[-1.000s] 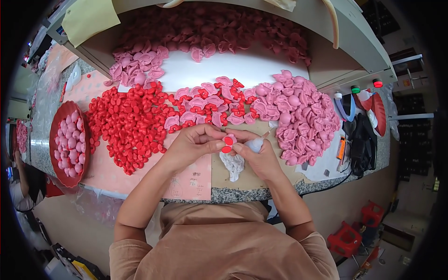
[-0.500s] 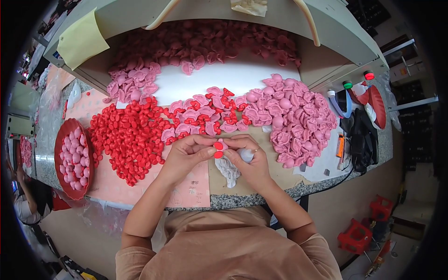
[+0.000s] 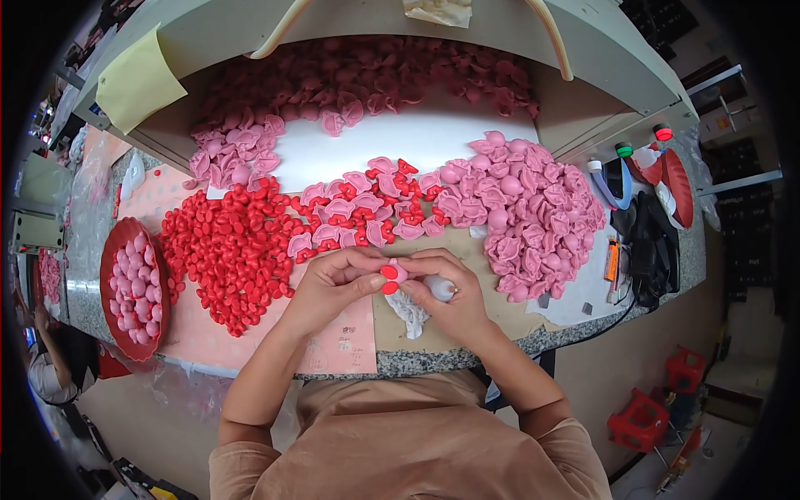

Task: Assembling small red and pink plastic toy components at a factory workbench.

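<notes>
Above the table's front edge, my left hand [image 3: 333, 292] and my right hand [image 3: 457, 300] meet with fingertips closed. Between them they pinch a small piece with two red ovals [image 3: 389, 280] and a pink part behind. Tucked into my right hand is a small translucent bottle [image 3: 440, 288] with a narrow tip. A crumpled white cloth [image 3: 408, 315] lies on the brown sheet below. Just beyond my hands spreads a cluster of pink shell-shaped pieces [image 3: 365, 201] paired with red ones. A heap of loose red pieces [image 3: 237, 254] lies left, and a pink heap [image 3: 533, 218] right.
A red scalloped basket [image 3: 107, 279] with pink balls stands at the left edge. The grey open-fronted cabinet [image 3: 621, 92] holds more pink pieces [image 3: 350, 75]. Tape [image 3: 612, 185], a black bag [image 3: 654, 250] and an orange packet [image 3: 611, 262] lie right. Another person [image 3: 58, 362] is far left.
My hands have shifted slightly downward with the red-and-pink piece, which is still pinched between them. The whole view has moved a little; the heaps look the same.
</notes>
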A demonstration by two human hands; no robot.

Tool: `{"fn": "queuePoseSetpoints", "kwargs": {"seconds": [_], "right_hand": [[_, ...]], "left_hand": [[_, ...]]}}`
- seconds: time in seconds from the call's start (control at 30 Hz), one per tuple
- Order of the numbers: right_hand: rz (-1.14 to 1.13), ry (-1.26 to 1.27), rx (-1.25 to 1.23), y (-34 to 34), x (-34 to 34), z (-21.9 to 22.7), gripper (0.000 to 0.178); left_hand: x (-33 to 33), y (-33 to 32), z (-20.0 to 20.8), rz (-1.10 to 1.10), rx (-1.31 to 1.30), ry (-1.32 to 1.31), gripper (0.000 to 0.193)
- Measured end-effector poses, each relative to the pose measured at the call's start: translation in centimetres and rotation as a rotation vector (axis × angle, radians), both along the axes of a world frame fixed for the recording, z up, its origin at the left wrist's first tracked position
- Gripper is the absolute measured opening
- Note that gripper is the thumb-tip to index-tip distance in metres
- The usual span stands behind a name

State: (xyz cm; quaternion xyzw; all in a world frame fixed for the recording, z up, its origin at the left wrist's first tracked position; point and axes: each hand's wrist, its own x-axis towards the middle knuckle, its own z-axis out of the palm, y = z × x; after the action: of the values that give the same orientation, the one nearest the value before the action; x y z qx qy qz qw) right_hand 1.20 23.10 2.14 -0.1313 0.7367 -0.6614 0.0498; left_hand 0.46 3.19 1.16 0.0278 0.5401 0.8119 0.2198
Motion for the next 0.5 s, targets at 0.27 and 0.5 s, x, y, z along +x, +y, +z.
{"fn": "queuePoseSetpoints", "kwargs": {"seconds": [0.27,0.5], "right_hand": [[0.019,0.035,0.029,-0.15,-0.13,0.03,0.028],[-0.025,-0.004,0.016,-0.37,0.22,-0.08,0.027]], "left_hand": [[-0.23,-0.41,0.05,-0.015,-0.001,-0.006,0.017],[-0.25,-0.21,0.47,-0.039,-0.024,0.013,0.016]]}}
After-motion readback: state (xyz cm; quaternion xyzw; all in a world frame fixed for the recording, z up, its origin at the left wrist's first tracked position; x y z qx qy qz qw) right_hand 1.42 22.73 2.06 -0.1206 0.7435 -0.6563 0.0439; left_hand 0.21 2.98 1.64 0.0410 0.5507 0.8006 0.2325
